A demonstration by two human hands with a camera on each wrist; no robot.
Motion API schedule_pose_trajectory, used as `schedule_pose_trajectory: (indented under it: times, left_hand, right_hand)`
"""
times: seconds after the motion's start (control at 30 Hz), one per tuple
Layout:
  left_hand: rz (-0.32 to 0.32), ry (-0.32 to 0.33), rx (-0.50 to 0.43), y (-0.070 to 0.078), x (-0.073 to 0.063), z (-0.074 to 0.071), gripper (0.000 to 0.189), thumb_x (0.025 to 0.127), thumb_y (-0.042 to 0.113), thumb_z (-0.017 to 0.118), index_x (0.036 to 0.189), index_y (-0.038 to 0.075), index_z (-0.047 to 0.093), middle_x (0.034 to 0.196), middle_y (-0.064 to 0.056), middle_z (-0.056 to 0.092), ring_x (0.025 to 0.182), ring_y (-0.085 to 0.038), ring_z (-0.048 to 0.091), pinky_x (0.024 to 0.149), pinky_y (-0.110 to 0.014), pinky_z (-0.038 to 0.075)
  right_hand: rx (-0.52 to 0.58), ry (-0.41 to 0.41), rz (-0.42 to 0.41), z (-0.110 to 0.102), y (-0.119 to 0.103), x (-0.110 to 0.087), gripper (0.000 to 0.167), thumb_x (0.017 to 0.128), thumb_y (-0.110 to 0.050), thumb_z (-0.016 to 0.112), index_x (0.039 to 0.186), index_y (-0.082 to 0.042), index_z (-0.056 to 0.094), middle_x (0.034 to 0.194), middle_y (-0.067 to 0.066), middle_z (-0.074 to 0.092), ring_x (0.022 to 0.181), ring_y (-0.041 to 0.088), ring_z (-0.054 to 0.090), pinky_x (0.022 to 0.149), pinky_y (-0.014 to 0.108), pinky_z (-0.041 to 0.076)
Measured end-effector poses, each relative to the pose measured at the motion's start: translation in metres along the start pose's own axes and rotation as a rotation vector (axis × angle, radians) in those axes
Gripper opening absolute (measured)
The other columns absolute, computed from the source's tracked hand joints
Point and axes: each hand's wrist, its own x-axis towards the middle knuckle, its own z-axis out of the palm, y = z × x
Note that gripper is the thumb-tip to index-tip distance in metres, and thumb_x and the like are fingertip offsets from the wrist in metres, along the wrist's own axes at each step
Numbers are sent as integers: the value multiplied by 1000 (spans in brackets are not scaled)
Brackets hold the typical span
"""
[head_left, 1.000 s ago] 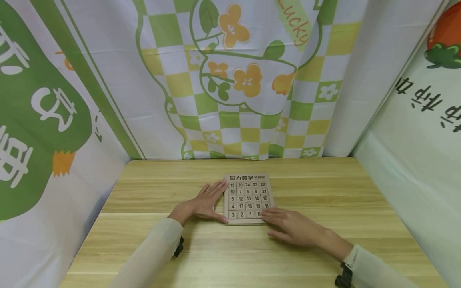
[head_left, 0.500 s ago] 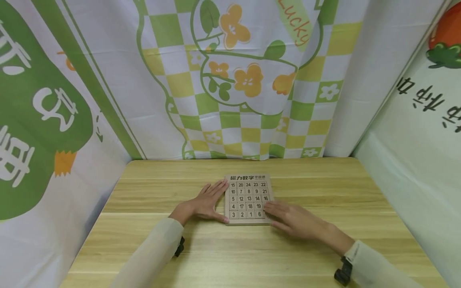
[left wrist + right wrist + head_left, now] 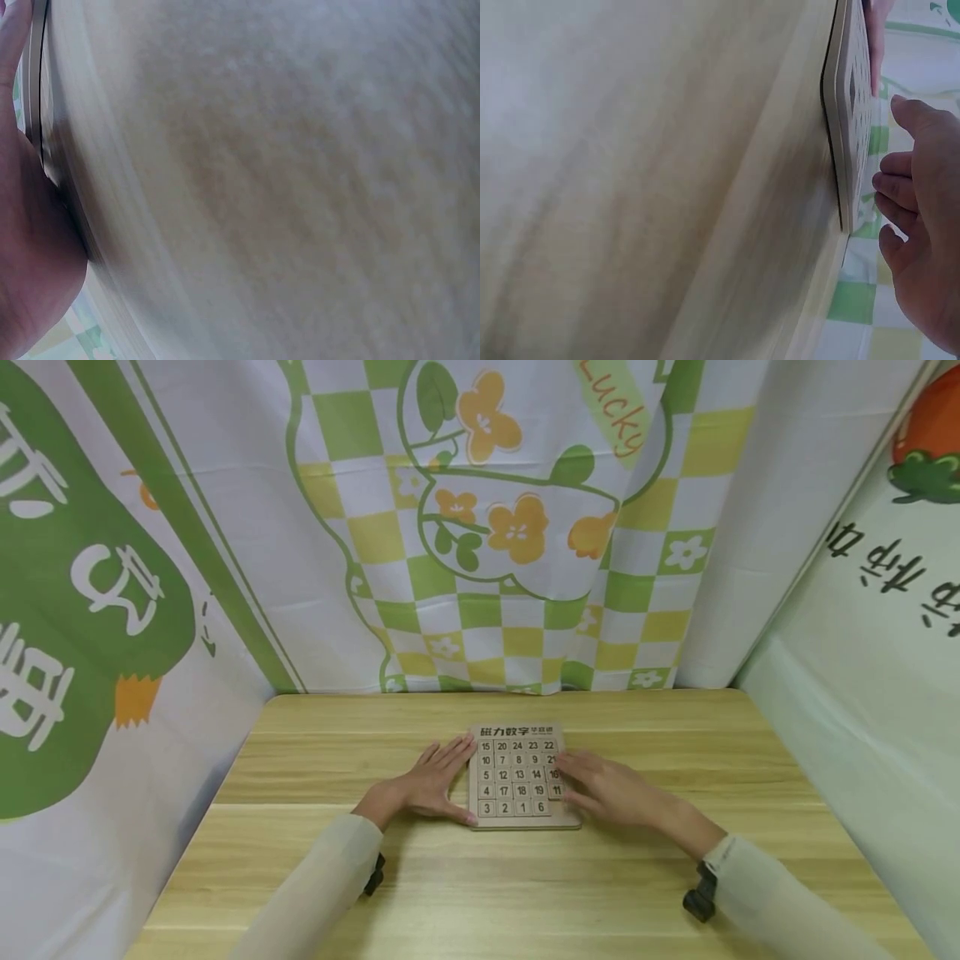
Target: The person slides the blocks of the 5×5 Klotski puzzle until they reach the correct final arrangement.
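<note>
A square wooden sliding number puzzle (image 3: 519, 775) lies flat on the table, with rows of numbered tiles and Chinese lettering along its top. At its lower right corner a gap without a tile shows, below the 11. My left hand (image 3: 429, 783) rests along the puzzle's left side, fingers extended at the upper edge and thumb at the lower left corner. My right hand (image 3: 618, 789) is over the right side, fingertips near the 21 and 16 tiles; contact cannot be made out. In the right wrist view its fingers look loosely bent, with nothing held.
A light wood-grain table (image 3: 480, 893) lies under both arms. Behind it hangs a printed green and yellow checked curtain (image 3: 517, 643); white printed cloth (image 3: 847, 710) closes the right side. Black straps (image 3: 701, 893) sit at the wrists.
My right hand has moved up along the puzzle's right side, from the lower right corner, uncovering the 11 tile and the gap below it. My left hand stays still.
</note>
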Motion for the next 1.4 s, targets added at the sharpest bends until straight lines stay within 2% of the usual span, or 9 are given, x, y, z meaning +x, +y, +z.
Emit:
schedule_pose_trajectory:
  times: [0.17,0.43,0.77,0.97,1.13,1.4]
  left_hand:
    - [-6,-2,-5,0,1,1,139,77,90,65,172,14,-2,179,-8,-8,165,-28,-7,130,-57,-7]
    - [-20,-5,18,-2,2,2,142,74,95,63,171,19,-6,178,-2,-13,164,-22,-10,130,-54,-9]
    - [-17,-1,16,-6,4,6,141,74,95,61,171,19,-7,178,-1,-13,164,-23,-10,130,-54,-8]
    - [-2,5,29,-3,1,2,141,75,95,60,171,14,-4,178,-7,-10,165,-28,-7,131,-58,-4]
    - [11,0,-7,6,-2,-6,140,78,89,66,171,9,-1,178,-14,-6,165,-33,-4,130,-61,-4]
    - [13,8,-1,4,-2,-4,140,77,91,65,171,11,0,179,-12,-5,165,-32,-3,130,-61,-3]
  right_hand:
    - [34,-33,27,0,9,8,62,106,-33,66,153,5,51,158,26,49,145,47,48,119,60,40]
    - [46,-57,59,4,18,19,66,107,-39,63,156,3,47,162,26,43,149,46,43,122,60,35]
    - [74,-47,67,8,19,25,67,107,-39,63,157,3,46,164,25,42,151,46,40,123,62,34]
    - [59,-57,67,11,20,28,68,108,-40,61,158,3,44,165,24,40,152,45,39,123,61,33]
    - [62,-52,66,11,18,28,68,108,-38,62,157,4,44,164,25,40,151,46,40,123,61,34]
    - [28,-52,52,13,14,24,68,109,-41,59,156,6,45,164,27,40,150,46,41,122,60,35]
